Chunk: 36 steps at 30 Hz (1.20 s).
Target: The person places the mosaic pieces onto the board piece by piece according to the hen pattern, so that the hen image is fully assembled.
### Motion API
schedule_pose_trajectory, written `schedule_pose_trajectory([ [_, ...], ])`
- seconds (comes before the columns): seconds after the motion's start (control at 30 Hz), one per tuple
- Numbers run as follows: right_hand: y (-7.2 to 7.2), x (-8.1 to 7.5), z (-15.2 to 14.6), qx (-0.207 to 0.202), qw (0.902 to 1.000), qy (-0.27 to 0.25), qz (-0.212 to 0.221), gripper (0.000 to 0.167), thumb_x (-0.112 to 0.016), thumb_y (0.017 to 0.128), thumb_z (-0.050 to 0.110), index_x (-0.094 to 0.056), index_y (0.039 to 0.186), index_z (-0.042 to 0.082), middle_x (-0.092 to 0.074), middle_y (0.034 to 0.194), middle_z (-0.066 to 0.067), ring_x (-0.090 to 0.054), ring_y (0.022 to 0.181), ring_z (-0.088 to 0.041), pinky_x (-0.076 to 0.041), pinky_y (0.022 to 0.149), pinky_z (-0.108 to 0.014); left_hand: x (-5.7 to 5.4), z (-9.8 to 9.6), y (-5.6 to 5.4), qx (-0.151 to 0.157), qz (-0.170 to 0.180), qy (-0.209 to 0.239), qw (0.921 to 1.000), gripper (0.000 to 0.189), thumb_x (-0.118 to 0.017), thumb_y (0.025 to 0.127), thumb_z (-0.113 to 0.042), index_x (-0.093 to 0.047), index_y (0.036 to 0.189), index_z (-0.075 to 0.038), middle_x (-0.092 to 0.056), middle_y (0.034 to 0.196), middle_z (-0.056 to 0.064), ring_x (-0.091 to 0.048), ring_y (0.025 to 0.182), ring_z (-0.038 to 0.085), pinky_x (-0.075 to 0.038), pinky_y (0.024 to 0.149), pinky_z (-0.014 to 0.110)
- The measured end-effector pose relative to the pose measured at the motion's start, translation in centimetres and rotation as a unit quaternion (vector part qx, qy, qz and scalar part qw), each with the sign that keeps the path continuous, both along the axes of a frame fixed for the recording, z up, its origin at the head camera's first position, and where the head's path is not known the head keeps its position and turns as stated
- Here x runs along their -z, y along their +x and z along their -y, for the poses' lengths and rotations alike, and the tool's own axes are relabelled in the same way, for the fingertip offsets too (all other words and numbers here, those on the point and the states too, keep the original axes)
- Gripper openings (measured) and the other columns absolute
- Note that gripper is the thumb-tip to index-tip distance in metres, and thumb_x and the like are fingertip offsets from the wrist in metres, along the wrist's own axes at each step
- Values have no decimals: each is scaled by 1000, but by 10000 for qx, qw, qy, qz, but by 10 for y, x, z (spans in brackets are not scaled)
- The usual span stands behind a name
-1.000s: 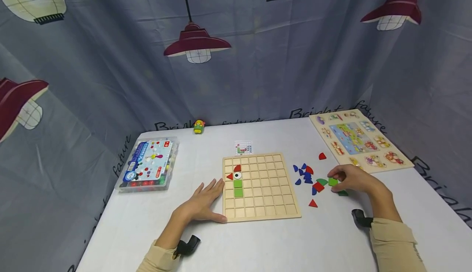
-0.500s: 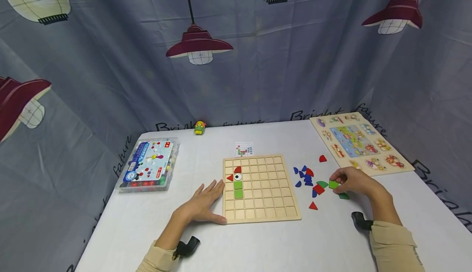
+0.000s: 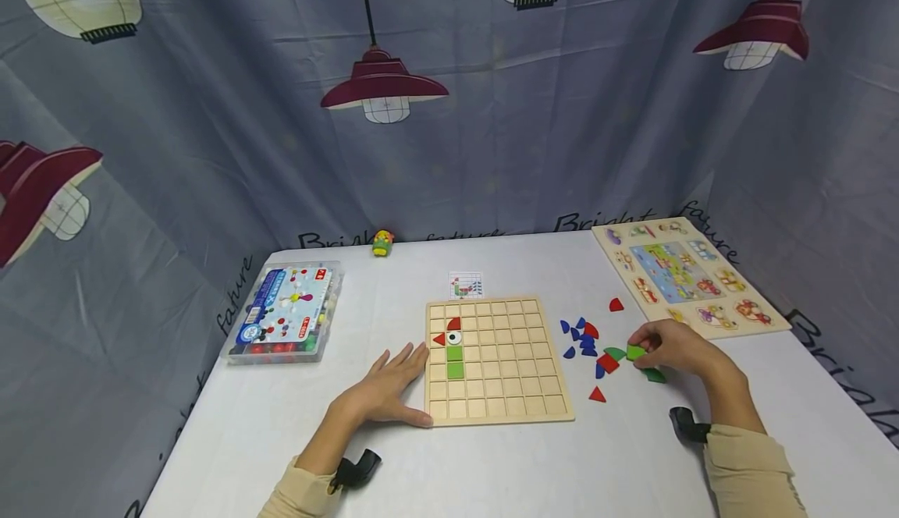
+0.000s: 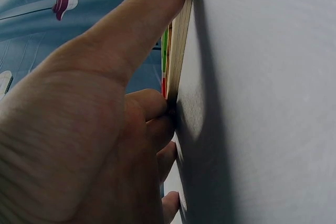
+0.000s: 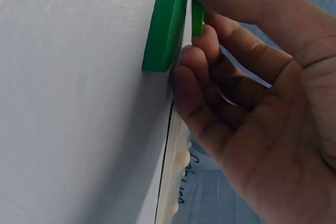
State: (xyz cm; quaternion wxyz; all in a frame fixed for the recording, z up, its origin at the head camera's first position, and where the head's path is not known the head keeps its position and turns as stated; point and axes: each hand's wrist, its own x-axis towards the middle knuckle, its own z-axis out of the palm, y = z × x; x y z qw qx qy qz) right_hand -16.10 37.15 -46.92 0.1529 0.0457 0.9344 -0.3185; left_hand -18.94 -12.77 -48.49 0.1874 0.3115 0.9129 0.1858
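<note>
**Light green tile (image 3: 635, 353) pinched by the right hand (image 3: 672, 344) among the loose pieces**

Hands: the right hand pinches the tile between thumb and fingers, to the right of the wooden board (image 3: 502, 367). The left hand (image 3: 386, 388) lies spread along the board's left edge, thumb at the near left corner.

Technique (judgement): the pinch should sit on opposite edges, firm but not squeezing, since a thin, smooth tile may slip or flip. A straight, level lift looks better than a slide: the dark green piece (image 3: 655, 376) lies just beneath the fingers, and a second green piece (image 3: 615, 354) lies just left of the tile, with the red square (image 3: 607, 362) beyond. Dragging could scatter them. The left hand does well to bear lightly on the board, so that the seated tiles, such as the green square (image 3: 455, 370), are not jolted.

Hard to make out: much of the held tile is covered; the right wrist view shows only a green sliver. Whether it is off the table cannot be told, nor which finger opposes the thumb. The left thumb's tip is cut off in its wrist view. The card's (image 3: 467, 285) print is too small to read (a coloured figure on a grid, at most).
</note>
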Motion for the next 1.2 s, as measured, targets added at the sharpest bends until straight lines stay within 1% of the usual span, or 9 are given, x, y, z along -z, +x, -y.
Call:
schedule_pose_trajectory([
  [0.23, 1, -6, 4, -117, 9999, 39, -98, 40, -82, 76, 17, -68, 108, -2, -56, 86, -5, -50, 84, -21, -44, 66, -27, 1, 0, -1, 9, 9, -34, 10000, 115, -76, 71, -62, -20, 156, -8, -16, 165, 5, -10, 154, 27, -6, 124, 55],
  [0.4, 0, -5, 6, -141, 9997, 68, -188, 41, -83, 75, 19, -69, 108, -1, -54, 83, -4, -50, 83, -20, -43, 64, -26, 3, 1, -2, 22, -25, -74, 10000, 116, -76, 71, -63, -20, 156, -9, -16, 165, 5, -11, 154, 27, -6, 124, 54],
  [0.57, -2, -6, 11, -159, 9994, 38, -303, 41, -83, 75, 16, -69, 108, -2, -54, 82, -4, -50, 81, -19, -44, 62, -24, 3, 1, -2, 6, 4, -83, 10000, 116, -75, 71, -63, -19, 156, -9, -16, 165, 5, -10, 154, 27, -6, 124, 54],
  [0.77, -4, -11, 26, -287, 9984, -26, -487, 36, -81, 76, 14, -69, 106, -2, -56, 83, -5, -50, 80, -19, -45, 62, -24, 2, 0, -2, -27, -13, -144, 9999, 116, -75, 71, -64, -19, 156, -9, -15, 165, 5, -9, 154, 26, -5, 124, 54],
  [0.87, -6, -11, 36, -262, 9985, -102, -480, 34, -81, 76, 14, -70, 106, 1, -57, 84, -4, -50, 80, -18, -46, 62, -23, 1, 0, -2, -58, -9, -152, 9999, 116, -76, 70, -63, -20, 156, -9, -15, 165, 5, -10, 154, 26, -5, 124, 53],
  [0.97, -8, -12, 46, -340, 9981, -153, -481, 34, -81, 77, 14, -70, 106, 1, -57, 83, -4, -50, 79, -18, -46, 61, -24, 2, 1, -2, -80, 6, -97, 9999, 116, -77, 70, -62, -20, 156, -9, -16, 164, 5, -10, 154, 26, -5, 124, 54],
  [1.0, -9, -12, 50, -314, 9983, -144, -477, 33, -81, 76, 14, -70, 105, 2, -57, 82, -4, -50, 78, -18, -46, 61, -23, 2, 1, -1, -77, 3, -91, 9999, 116, -77, 70, -62, -20, 156, -9, -16, 164, 5, -10, 154, 26, -5, 124, 54],
  [1.2, -17, -14, 67, -524, 9961, -14, -703, 32, -82, 75, 14, -71, 103, 5, -57, 82, -3, -51, 78, -17, -46, 62, -23, 4, 1, -3, -35, -30, -122, 9999, 116, -76, 70, -63, -19, 156, -10, -16, 165, 4, -10, 154, 26, -5, 124, 54],
])
